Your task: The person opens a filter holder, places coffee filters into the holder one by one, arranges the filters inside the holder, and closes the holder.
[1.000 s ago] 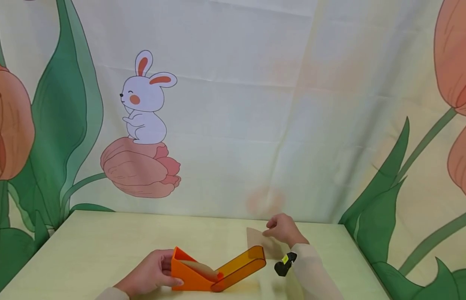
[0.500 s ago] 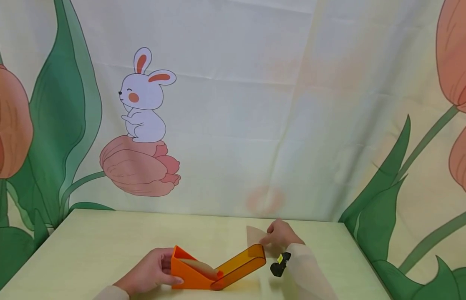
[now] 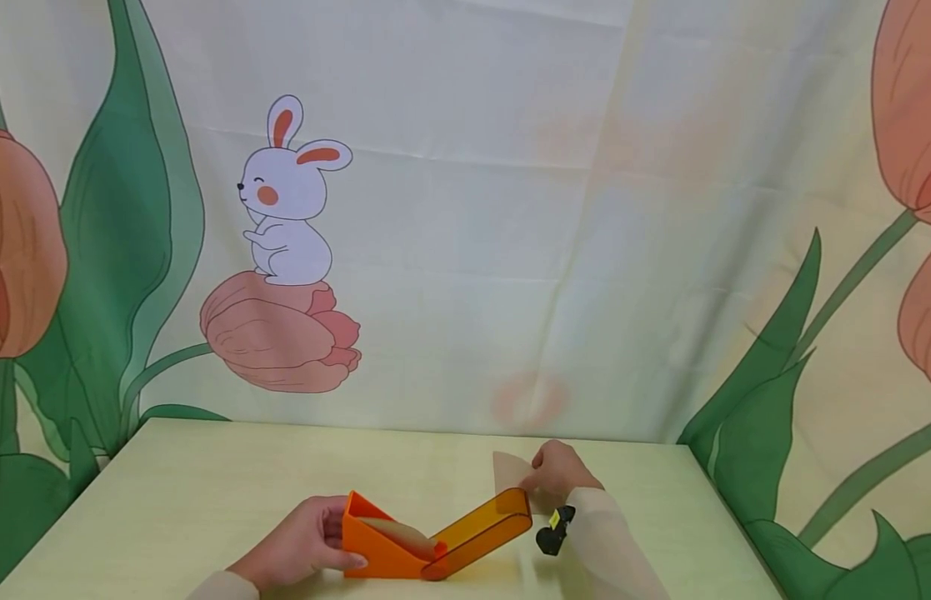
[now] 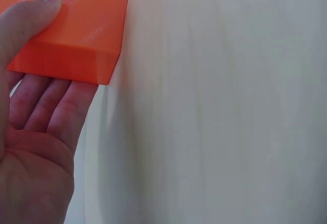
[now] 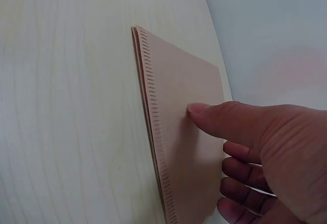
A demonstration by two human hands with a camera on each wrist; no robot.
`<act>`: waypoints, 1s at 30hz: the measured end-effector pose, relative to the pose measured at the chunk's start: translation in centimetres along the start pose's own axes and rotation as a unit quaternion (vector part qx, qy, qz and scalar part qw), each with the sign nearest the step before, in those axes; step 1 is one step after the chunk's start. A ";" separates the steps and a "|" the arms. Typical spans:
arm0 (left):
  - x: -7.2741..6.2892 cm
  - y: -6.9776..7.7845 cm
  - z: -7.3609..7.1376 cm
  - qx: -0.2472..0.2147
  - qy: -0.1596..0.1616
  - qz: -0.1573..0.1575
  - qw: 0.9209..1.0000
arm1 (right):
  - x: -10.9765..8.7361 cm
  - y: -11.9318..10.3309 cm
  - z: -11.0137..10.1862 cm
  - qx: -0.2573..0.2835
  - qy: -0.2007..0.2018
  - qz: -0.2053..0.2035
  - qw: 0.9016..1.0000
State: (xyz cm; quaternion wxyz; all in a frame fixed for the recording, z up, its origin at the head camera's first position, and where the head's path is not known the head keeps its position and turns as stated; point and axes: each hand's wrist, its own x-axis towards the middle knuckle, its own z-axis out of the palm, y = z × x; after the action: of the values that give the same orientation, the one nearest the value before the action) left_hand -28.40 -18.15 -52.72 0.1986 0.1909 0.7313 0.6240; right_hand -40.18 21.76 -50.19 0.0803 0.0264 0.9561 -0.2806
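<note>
My left hand (image 3: 307, 537) grips the left end of an orange coffee filter holder (image 3: 390, 562), thumb on its front wall and fingers behind. Its amber see-through lid (image 3: 480, 533) is swung open to the right. A brown paper filter (image 3: 397, 533) shows inside the holder. Behind the lid, my right hand (image 3: 561, 468) pinches thin brown coffee filters (image 3: 510, 472). In the right wrist view the thumb presses the face of these coffee filters (image 5: 179, 86), whose crimped edge points left; the other fingers curl at the far edge, partly hidden behind the paper.
The pale wood-grain table (image 3: 210, 475) ends at a fabric backdrop (image 3: 465, 250) printed with a rabbit and tulips. A small black wrist camera (image 3: 553, 533) hangs at the right cuff, close to the lid's tip.
The right hand has moved slightly left and down along the coffee filters, closer to the lid. The left hand and the holder stay in place.
</note>
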 end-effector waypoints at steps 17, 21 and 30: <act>0.1 -0.1 -0.1 0.008 0.004 -0.002 1.000 | 0.0 -0.4 0.1 0.013 0.000 0.018 1.000; 0.1 -0.1 -0.1 0.006 0.004 -0.002 1.000 | -0.1 -0.5 0.0 0.009 0.003 0.009 1.000; 0.2 -0.1 -0.1 0.003 0.008 -0.009 1.000 | -0.3 -0.6 0.1 0.017 0.014 0.014 1.000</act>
State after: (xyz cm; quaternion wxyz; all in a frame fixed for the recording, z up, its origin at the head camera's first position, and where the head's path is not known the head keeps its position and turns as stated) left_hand -28.65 -18.15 -52.83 0.1976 0.1795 0.7368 0.6212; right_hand -39.92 21.18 -49.89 0.0706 0.0451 0.9518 -0.2951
